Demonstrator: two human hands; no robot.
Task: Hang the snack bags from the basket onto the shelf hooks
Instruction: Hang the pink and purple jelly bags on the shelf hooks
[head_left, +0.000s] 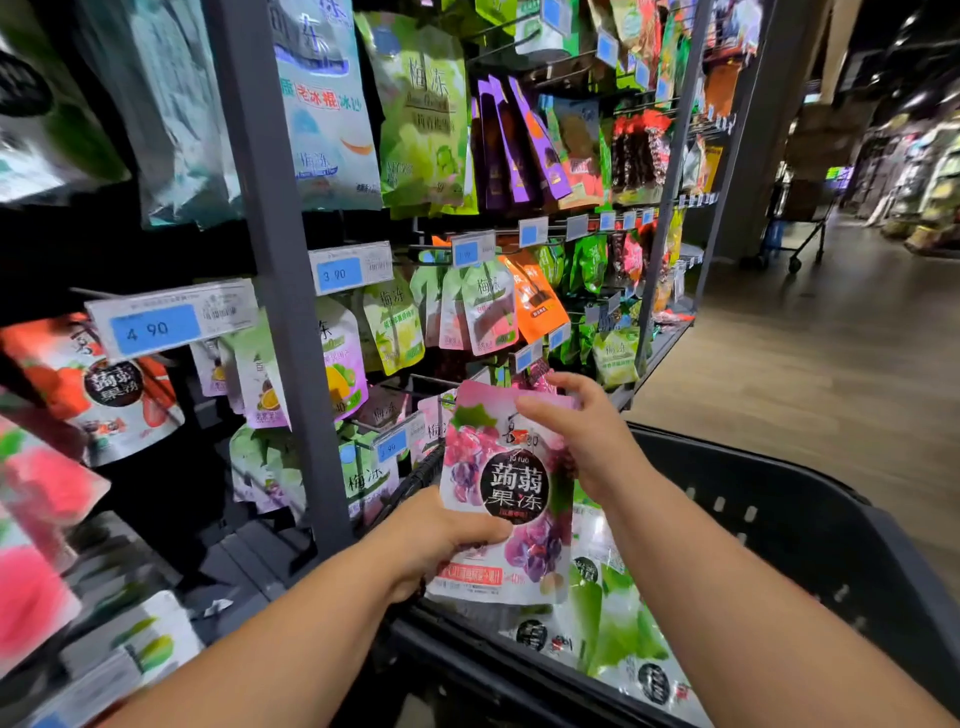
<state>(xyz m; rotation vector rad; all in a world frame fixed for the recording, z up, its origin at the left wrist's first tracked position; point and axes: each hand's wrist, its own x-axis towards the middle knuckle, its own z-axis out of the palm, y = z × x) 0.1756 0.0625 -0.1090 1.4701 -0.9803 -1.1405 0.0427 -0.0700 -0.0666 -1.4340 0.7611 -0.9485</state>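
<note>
Both hands on it, centre frame: left hand (441, 535) grips the grape jelly bag (511, 493) low; right hand (582, 431) pinches its top, above the black basket (779, 525).

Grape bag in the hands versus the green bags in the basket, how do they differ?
Colour: the grape bag is pink and purple; the green bags are green. Pose: the grape bag is upright, held by the left hand and right hand; the green bags lie in the basket. Both carry a round black badge.

Grape snack bag (506, 493) gripped by left hand (441, 535), right hand (582, 441) pinching its top, black basket (779, 525) below (green bags inside)
</note>
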